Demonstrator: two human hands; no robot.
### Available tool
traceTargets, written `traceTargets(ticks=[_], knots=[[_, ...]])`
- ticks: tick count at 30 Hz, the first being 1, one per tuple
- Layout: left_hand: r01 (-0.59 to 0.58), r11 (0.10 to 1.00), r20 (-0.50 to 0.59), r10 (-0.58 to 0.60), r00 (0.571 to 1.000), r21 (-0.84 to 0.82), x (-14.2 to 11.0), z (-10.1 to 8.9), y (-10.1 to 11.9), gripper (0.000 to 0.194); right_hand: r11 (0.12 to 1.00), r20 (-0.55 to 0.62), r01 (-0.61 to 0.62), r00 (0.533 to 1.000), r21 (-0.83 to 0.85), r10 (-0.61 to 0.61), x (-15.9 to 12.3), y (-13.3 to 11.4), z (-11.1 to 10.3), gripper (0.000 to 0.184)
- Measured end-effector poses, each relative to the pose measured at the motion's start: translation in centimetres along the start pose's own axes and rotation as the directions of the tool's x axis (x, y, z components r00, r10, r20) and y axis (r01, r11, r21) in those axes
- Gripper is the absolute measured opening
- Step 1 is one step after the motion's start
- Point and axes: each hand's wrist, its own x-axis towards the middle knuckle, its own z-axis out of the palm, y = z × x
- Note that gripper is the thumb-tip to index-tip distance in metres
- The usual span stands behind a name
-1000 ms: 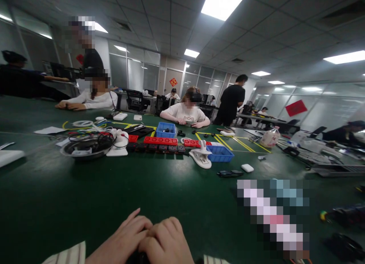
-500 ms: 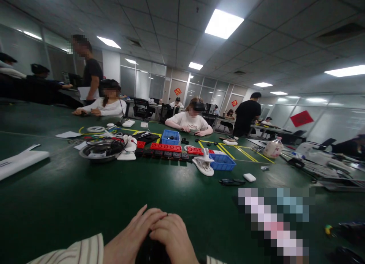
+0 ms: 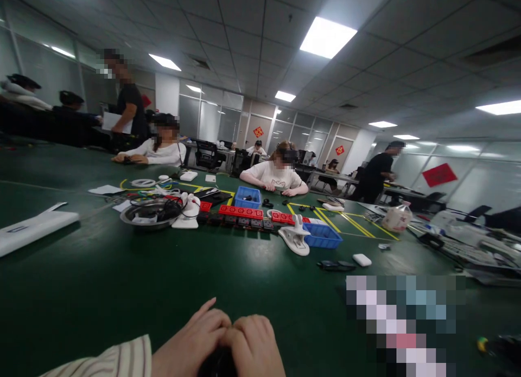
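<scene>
My left hand (image 3: 191,342) and my right hand (image 3: 254,347) rest together at the bottom edge of the view, on the near side of a dark green table (image 3: 122,290). Both have their fingers curled over a small dark object (image 3: 220,363) between them, which is mostly hidden and cut off by the frame. A striped sleeve (image 3: 106,360) covers my left forearm.
Mid-table lie a metal bowl of cables (image 3: 148,211), red and black power strips (image 3: 240,215), two blue bins (image 3: 321,235), a white clamp stand (image 3: 297,238) and a white case (image 3: 362,260). A white flat device (image 3: 32,228) lies left. Several people sit or stand at the far side.
The view has swung left and slightly down, so the objects on the table shifted right. My hands stay together at the bottom edge, still curled over the dark object.
</scene>
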Motion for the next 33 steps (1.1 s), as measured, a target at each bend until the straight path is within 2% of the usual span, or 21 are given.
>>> traceTargets(ticks=[3,7,10,12,14,17,19,21,24,28,30,31,33], knots=[[0.002,0.999,0.044,-0.001,0.999,-0.035,0.2,-0.5,0.3,0.036,0.992,0.127,0.121,0.984,0.038,-0.125,0.3,0.2,-0.6,0.051],[0.025,0.998,0.102,-0.018,0.995,-0.063,0.6,-0.9,0.6,0.031,0.962,0.189,0.165,0.96,0.218,-0.208,1.0,0.3,-1.5,0.041],[0.005,0.999,0.09,0.0,0.996,-0.05,0.6,-0.5,0.3,0.033,0.911,0.25,0.241,0.909,0.335,-0.333,1.5,0.3,-1.9,0.037],[-0.019,1.0,0.049,0.02,0.999,-0.02,0.3,0.1,0.0,0.041,0.886,0.241,0.281,0.892,0.369,-0.383,1.9,0.3,-2.3,0.034],[-0.018,1.0,-0.024,0.018,1.0,0.015,0.0,0.5,-0.1,0.055,0.897,0.227,0.243,0.912,0.369,-0.341,2.2,0.1,-2.9,0.033],[-0.003,0.998,-0.095,0.009,0.995,0.06,-0.3,0.8,0.1,0.072,0.954,0.264,0.044,0.956,0.295,-0.125,2.0,-0.4,-3.6,0.046],[0.003,0.998,-0.078,0.003,0.997,0.07,-0.3,0.7,0.4,0.066,0.979,0.236,-0.055,0.972,0.198,0.007,1.3,-0.6,-3.3,0.063],[0.023,0.998,-0.033,-0.021,0.999,0.062,-0.1,0.4,0.6,0.05,0.992,0.201,-0.073,0.978,0.104,0.051,0.5,-0.5,-2.5,0.069],[0.032,0.998,0.011,-0.033,0.999,0.048,0.3,0.0,0.7,0.032,0.999,0.276,-0.014,0.961,0.051,-0.001,-0.3,0.0,-1.6,0.065],[0.029,1.0,0.158,-0.031,0.987,0.011,0.9,-0.4,0.4,0.031,0.976,0.456,0.114,0.869,0.188,-0.189,-0.2,0.9,-1.6,0.04],[0.036,0.999,0.201,-0.035,0.979,0.001,1.0,-0.5,0.3,0.034,0.95,0.438,0.142,0.861,0.277,-0.257,0.0,1.2,-1.9,0.023],[0.034,0.999,0.201,-0.033,0.979,0.001,1.1,-0.5,0.2,0.037,0.938,0.406,0.152,0.871,0.312,-0.276,0.0,1.3,-2.0,0.021],[0.02,1.0,0.201,-0.021,0.979,0.009,0.9,-0.5,0.0,0.041,0.909,0.334,0.193,0.885,0.37,-0.324,0.0,1.4,-2.1,0.033]])
